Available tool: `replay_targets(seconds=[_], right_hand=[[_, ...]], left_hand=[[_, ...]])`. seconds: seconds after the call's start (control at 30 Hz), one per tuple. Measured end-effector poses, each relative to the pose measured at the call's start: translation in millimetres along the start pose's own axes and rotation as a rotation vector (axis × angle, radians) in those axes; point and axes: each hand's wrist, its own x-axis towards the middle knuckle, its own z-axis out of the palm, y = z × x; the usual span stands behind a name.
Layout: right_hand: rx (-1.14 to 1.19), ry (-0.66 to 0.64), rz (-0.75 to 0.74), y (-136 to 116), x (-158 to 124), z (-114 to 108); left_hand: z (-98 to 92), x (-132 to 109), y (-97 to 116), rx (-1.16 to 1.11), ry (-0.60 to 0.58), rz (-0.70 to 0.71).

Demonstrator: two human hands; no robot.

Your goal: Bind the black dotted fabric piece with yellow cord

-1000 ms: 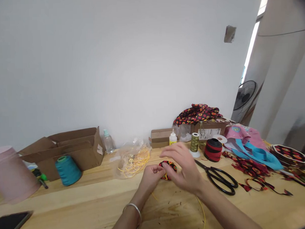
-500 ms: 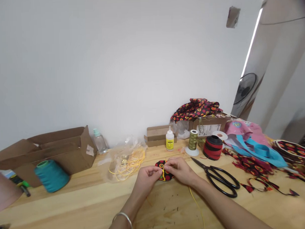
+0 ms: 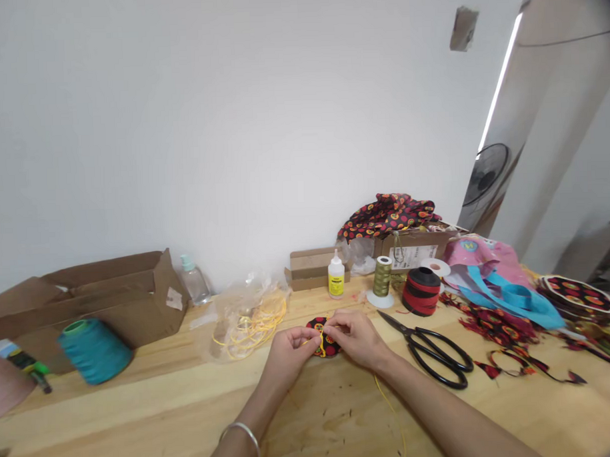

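Observation:
A small round piece of dark patterned fabric [image 3: 331, 348] lies on the wooden table between my hands. Yellow cord [image 3: 322, 344] runs across its face. My left hand [image 3: 292, 350] pinches the cord at the left side, thumb against forefinger. From the right, my right hand [image 3: 356, 337] pinches the same cord, its fingers resting over the fabric's edge. A loose tail of the cord trails from under my right hand toward the table's front. Just where the fingertips meet the cord is too small to make out.
Black-handled scissors [image 3: 429, 347] lie right of my right hand. Behind stand a glue bottle [image 3: 336, 279], an olive thread spool [image 3: 383, 279] and a red-black ribbon roll [image 3: 421, 292]. Left are a bag of yellow cord [image 3: 258, 320], a teal thread cone [image 3: 95, 351] and a cardboard box [image 3: 132, 314].
The view has shifted slightly, so everything sits a little further left. Both hands keep their pinch on the cord over the fabric, with only slight finger movement.

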Motion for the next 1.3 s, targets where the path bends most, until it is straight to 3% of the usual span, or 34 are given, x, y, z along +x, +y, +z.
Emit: replay_targets(seconds=[0.2,0.3,0.43,0.6,0.73,0.87,1.03,1.17,1.3], right_hand=[[-0.042,0.024,0.012,-0.5,0.0,0.8],[0.041,-0.009,0.091,3.1,0.6,2.4],[0.331,-0.102,0.32,3.0,1.1,-1.2],[0.913,-0.27,0.551,-5.0,0.4,-12.2],[1.168,-0.379,0.6,-8.0,-0.4,-13.1],[0.977,-0.335,0.515,-11.3,-1.3,-3.8],[0.465,-0.214,0.271,-13.0,-4.4,7.0],[0.098,-0.113,0.114,-14.9,-6.6,4.0],[-0.081,-0.074,0.058,-18.2,-6.6,0.2]], left_hand=[[-1.0,0.4,-3.4,0.011,0.013,0.012],[-0.7,-0.4,-3.1,0.011,0.022,0.008],[0.1,-0.8,-3.0,0.055,0.048,0.007],[-0.2,0.8,-5.7,0.121,0.11,0.019],[-0.9,2.1,-8.8,0.09,0.134,0.051],[-0.4,2.0,-9.2,0.003,0.075,0.069],[-1.0,-0.4,-2.7,-0.03,-0.005,0.049],[-0.4,-2.5,2.9,-0.046,-0.028,0.017],[0.8,-2.1,2.0,-0.048,-0.026,0.019]])
